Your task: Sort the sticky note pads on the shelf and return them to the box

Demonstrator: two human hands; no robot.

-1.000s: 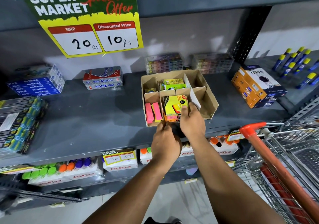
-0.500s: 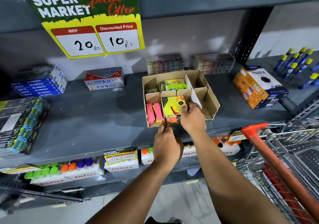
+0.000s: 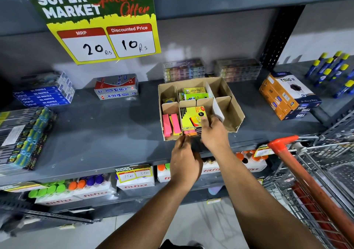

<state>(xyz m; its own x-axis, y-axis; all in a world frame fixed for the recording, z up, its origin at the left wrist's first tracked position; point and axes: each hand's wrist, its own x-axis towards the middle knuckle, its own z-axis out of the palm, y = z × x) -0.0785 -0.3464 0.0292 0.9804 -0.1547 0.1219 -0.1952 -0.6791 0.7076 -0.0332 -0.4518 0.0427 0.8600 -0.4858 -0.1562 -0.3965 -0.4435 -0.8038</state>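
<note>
A brown cardboard box (image 3: pixel 236 114) with dividers stands on the grey shelf (image 3: pixel 107 133). Its front middle compartment holds a stack of yellow-green sticky note pads (image 3: pixel 192 117). My right hand (image 3: pixel 213 131) rests on the stack's right edge, fingers touching the top pad. My left hand (image 3: pixel 183 156) is at the box's front wall below the stack, fingers curled against it. Pink and yellow sticky strips (image 3: pixel 171 125) lie in the front left compartment. More yellow-green pads (image 3: pixel 194 93) sit in the back middle compartment, and a small pad (image 3: pixel 168 100) in the back left one.
A price sign (image 3: pixel 101 24) hangs above. Softek boxes (image 3: pixel 116 87), blue pastel boxes (image 3: pixel 44 95) and dark packs (image 3: pixel 23 137) lie left. Orange Trio boxes (image 3: pixel 287 97) and glue sticks (image 3: pixel 331 70) are right. A shopping cart (image 3: pixel 306 172) stands at lower right.
Both hands have stayed at the box front; my right hand slid slightly along the top pad's right side. The view shifted a little.
</note>
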